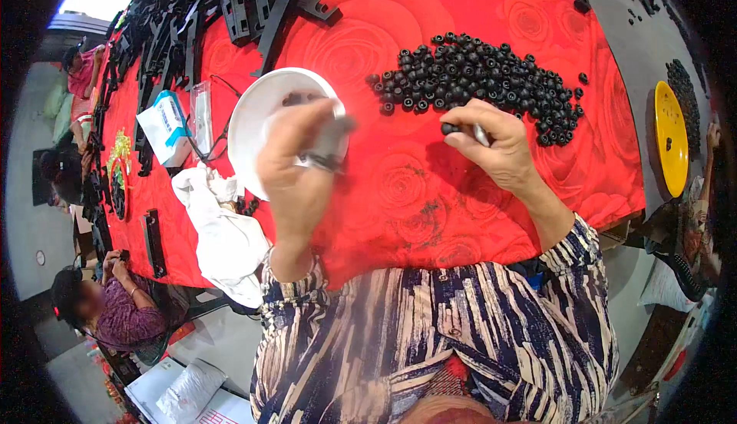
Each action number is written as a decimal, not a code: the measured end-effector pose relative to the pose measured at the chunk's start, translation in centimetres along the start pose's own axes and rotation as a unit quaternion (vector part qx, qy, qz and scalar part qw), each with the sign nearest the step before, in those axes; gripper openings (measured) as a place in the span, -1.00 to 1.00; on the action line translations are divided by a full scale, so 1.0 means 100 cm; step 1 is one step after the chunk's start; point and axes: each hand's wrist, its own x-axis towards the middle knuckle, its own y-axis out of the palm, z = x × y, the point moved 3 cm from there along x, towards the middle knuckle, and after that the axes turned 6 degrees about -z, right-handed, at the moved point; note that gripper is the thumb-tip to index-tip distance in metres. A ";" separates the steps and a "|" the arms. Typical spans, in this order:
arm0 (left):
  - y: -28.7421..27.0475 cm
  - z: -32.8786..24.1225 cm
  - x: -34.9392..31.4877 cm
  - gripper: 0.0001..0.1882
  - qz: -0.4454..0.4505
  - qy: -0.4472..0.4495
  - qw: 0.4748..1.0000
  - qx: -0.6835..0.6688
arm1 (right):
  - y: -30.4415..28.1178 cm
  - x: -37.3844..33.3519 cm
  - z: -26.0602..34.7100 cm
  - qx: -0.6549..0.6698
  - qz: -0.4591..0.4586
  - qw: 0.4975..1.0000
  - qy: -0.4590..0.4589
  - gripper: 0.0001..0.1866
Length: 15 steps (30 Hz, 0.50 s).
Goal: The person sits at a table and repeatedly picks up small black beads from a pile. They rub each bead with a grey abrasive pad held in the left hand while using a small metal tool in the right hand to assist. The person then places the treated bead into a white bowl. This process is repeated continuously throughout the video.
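Note:
My right hand (495, 144) is closed, pinching a small round black part (451, 128) between thumb and fingertip. A narrow silvery piece (481, 134) also shows among its fingers; its kind is unclear. Over the right side of a white bowl (244, 128), my left hand (295, 167) is smeared by motion. Its fingers are curled in, with a dark blurred thing at their tips that I cannot make out. Some dark pieces lie inside the bowl, partly behind that hand. Just beyond my right hand spreads a pile of round black parts with holes (468, 74).
A red rose-patterned cloth (399, 216) covers the table. Long black parts (269, 9) heap at the far left. Left of the bowl lie a white-and-blue packet (165, 128) and a white cloth (223, 232). A yellow tray (670, 140) is at right. Other people (123, 305) sit along the left.

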 end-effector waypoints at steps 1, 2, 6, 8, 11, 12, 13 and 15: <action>0.016 -0.004 -0.005 -0.72 0.055 -0.079 0.990 -0.105 | -0.005 -0.002 0.006 0.017 -0.007 1.000 0.002 -0.81; 0.026 -0.001 -0.011 -0.74 0.084 -0.070 0.986 -0.129 | -0.003 -0.002 0.009 0.043 -0.006 0.999 0.002 -0.81; 0.060 -0.003 -0.023 -0.73 0.155 -0.220 0.899 -0.345 | -0.005 -0.006 0.018 0.075 -0.021 0.997 -0.002 -0.79; 0.072 0.003 -0.028 -0.73 0.184 -0.272 0.849 -0.414 | -0.005 -0.007 0.021 0.074 -0.031 0.997 -0.021 -0.78; 0.079 0.019 -0.038 -0.75 0.237 -0.312 0.772 -0.500 | 0.000 -0.007 0.025 0.041 -0.028 0.997 -0.061 -0.76; 0.083 0.021 -0.042 -0.74 0.256 -0.322 0.760 -0.503 | -0.001 -0.009 0.027 0.028 -0.024 0.997 -0.072 -0.75; 0.076 0.022 -0.044 -0.74 0.262 -0.333 0.757 -0.497 | 0.006 -0.007 0.029 0.032 -0.013 0.995 -0.089 -0.74; 0.080 0.026 -0.042 -0.75 0.256 -0.314 0.764 -0.502 | 0.007 -0.011 0.025 0.029 -0.018 0.997 -0.075 -0.72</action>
